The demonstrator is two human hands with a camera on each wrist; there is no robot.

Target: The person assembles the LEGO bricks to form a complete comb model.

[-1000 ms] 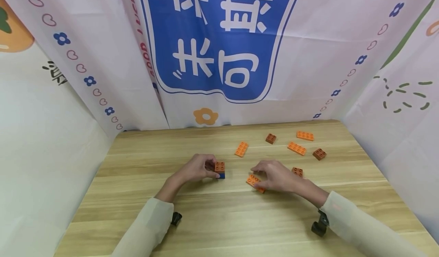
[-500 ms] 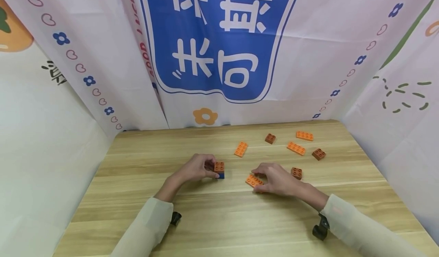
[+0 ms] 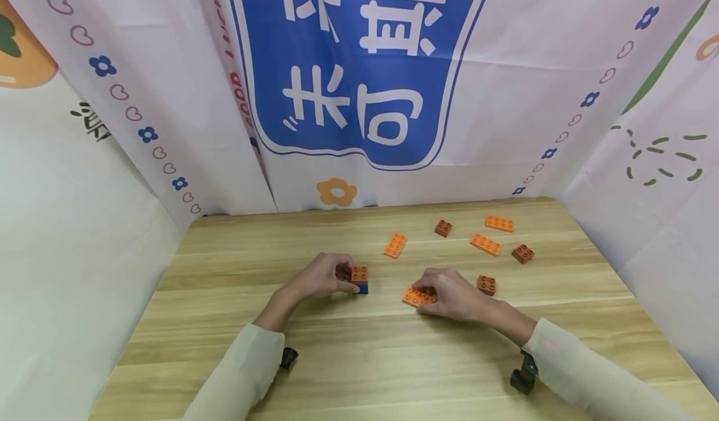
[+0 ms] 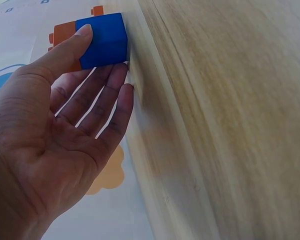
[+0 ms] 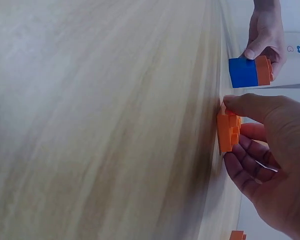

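Desk (image 3: 365, 365): left hand (image 3: 322, 277) grips block stack (image 3: 361, 276); at its three o'clock, right hand (image 3: 452, 294) pinches orange brick (image 5: 226, 134); uneven pressure risks tilting.

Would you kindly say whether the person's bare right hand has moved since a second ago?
Yes, slightly: the right hand shifted down the head view, uncovering more of the stationary brown square plastic brick beside it.

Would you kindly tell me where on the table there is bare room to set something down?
Bare table lies between the left sleeve and right sleeve, and between the left hand and the left cloth wall. It is crowded beyond the right hand, where loose orange bricks and brown bricks lie scattered.
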